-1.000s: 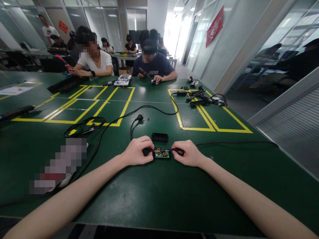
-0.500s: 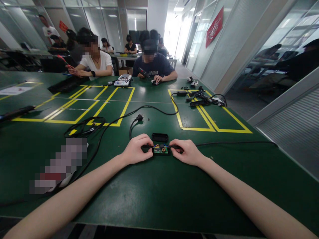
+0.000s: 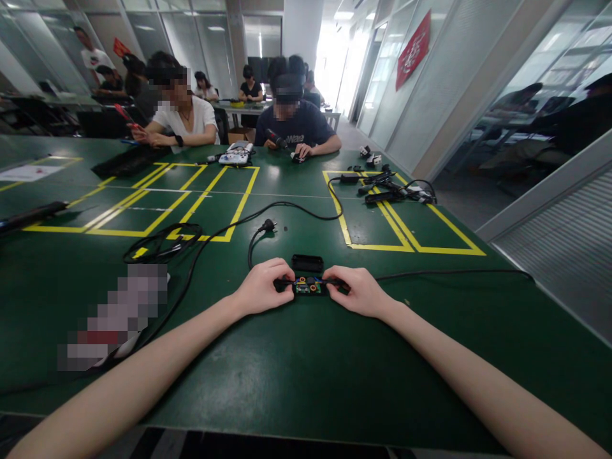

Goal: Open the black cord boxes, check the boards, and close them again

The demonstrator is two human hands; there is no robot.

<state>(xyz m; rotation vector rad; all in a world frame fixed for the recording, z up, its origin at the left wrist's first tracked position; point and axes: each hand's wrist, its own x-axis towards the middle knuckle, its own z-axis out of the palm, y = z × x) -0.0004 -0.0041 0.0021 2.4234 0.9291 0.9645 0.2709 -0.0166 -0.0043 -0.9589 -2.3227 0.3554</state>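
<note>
A small green circuit board (image 3: 308, 286) with copper coils and coloured wires sits in a black plastic case half between my hands. My left hand (image 3: 268, 285) pinches the black cable at the board's left end; this cable runs to a power plug (image 3: 268, 225). On the other side my right hand (image 3: 356, 290) is closed on the black cable (image 3: 430, 273) that leaves the board to the right. Just behind the board lies the other black case half (image 3: 307, 262), hollow side up. Fingertips partly hide both cable ends.
A blurred-out pale object (image 3: 119, 312) and a coiled black cable (image 3: 165, 245) lie at left. Black adapters with cords (image 3: 382, 188) rest at the back right. Yellow tape (image 3: 382, 247) marks the green table (image 3: 268, 376). Two co-workers sit opposite, one holding a power tool.
Both hands keep their hold on the cables. The board in its case has tilted slightly, and my fingers have shifted a little.
</note>
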